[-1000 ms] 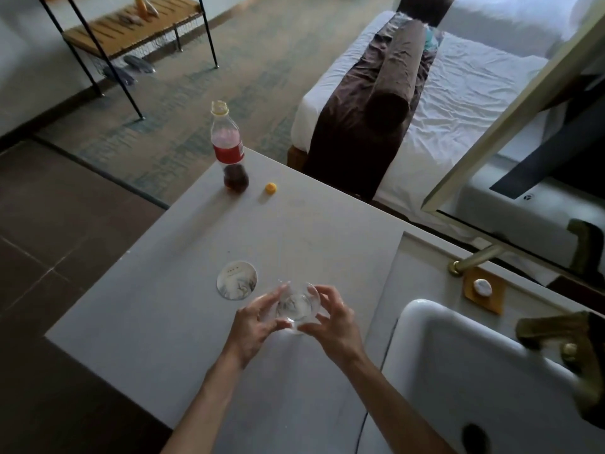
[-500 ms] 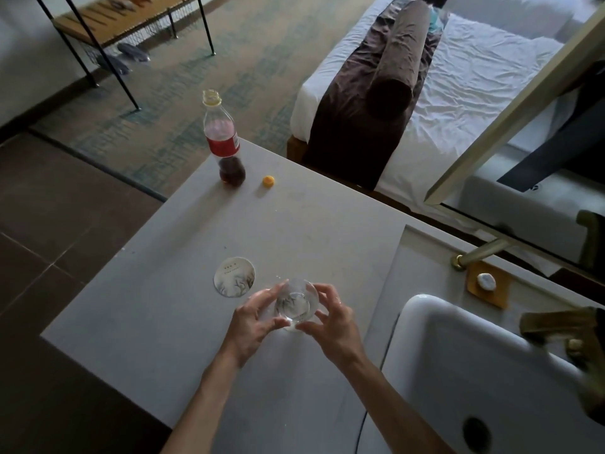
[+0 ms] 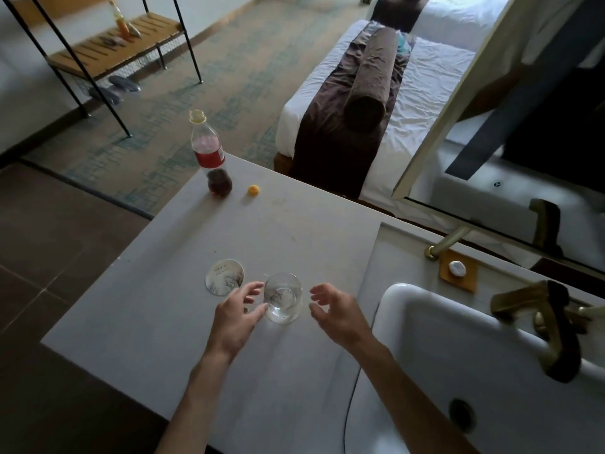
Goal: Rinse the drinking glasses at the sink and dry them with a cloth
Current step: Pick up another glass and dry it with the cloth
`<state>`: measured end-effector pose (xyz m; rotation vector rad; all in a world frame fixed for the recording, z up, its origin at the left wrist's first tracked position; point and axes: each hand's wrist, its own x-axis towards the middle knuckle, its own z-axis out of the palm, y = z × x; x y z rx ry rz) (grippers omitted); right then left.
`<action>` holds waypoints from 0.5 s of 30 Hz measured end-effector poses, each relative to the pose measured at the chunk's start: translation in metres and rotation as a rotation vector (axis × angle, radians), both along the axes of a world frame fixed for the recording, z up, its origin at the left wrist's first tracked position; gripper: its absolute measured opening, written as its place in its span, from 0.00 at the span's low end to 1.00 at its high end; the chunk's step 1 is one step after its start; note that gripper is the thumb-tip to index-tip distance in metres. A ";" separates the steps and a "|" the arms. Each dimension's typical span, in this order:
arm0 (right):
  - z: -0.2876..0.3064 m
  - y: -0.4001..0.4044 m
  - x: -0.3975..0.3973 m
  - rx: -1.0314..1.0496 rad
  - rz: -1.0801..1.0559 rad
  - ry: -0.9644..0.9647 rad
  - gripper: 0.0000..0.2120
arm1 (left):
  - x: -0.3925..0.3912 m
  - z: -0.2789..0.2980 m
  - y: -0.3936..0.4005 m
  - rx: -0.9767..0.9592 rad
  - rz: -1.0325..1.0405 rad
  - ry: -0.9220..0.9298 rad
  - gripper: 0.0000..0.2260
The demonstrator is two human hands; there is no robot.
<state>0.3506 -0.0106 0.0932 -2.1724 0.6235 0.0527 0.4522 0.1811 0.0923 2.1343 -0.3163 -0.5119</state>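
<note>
A clear drinking glass (image 3: 283, 301) stands upright on the grey counter (image 3: 294, 231), just left of the white sink (image 3: 435, 348). My left hand (image 3: 234, 317) is at the glass's left side, fingers relaxed, with the thumb tip right against its wall. My right hand (image 3: 337, 314) hovers a short gap to the right of the glass, fingers loosely curled and holding nothing. No cloth is in view.
A round printed coaster (image 3: 225, 281) lies left of the glass. An open cola bottle (image 3: 209, 155) and its yellow cap (image 3: 253, 190) sit at the counter's far corner. A brass tap (image 3: 537, 309) overhangs the sink, with a soap dish (image 3: 458, 270) behind it. A mirror stands at right.
Both hands held the glass between them before. Now the right hand has pulled away to the right and the left hand's fingers have loosened; the glass stays on the counter.
</note>
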 end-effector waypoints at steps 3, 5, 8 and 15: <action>0.021 -0.006 -0.021 -0.182 -0.053 -0.010 0.16 | -0.022 0.016 -0.002 -0.018 0.056 -0.207 0.09; 0.033 -0.008 -0.042 -0.347 -0.061 -0.032 0.21 | -0.039 0.023 -0.006 0.005 0.004 -0.372 0.07; 0.046 -0.007 -0.082 -0.545 -0.056 -0.059 0.27 | -0.071 0.028 -0.010 0.092 -0.089 -0.552 0.10; 0.041 0.004 -0.181 -0.699 -0.060 0.061 0.34 | -0.149 0.005 -0.014 0.353 -0.371 -0.667 0.26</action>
